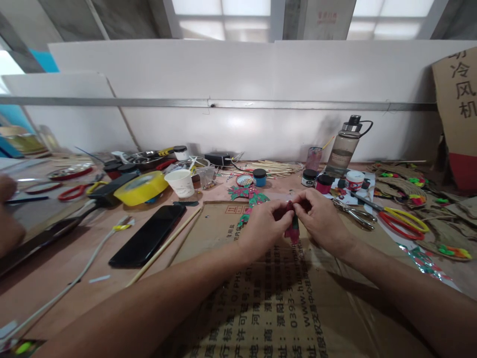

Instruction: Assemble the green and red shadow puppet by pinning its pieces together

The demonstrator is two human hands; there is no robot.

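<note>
Above a flat cardboard sheet my two hands meet, fingertips close together. Between them hangs a small dark red and green painted piece. My left hand pinches it from the left side. My right hand grips its upper end between thumb and finger. Behind my left hand lies a green and red painted cutout, partly hidden by that hand. Small paint jars stand just beyond, one blue and one magenta.
Left are a black phone, a wooden stick, yellow tape, a white cup and another person's hand. Right are scissors, metal pliers and a water bottle.
</note>
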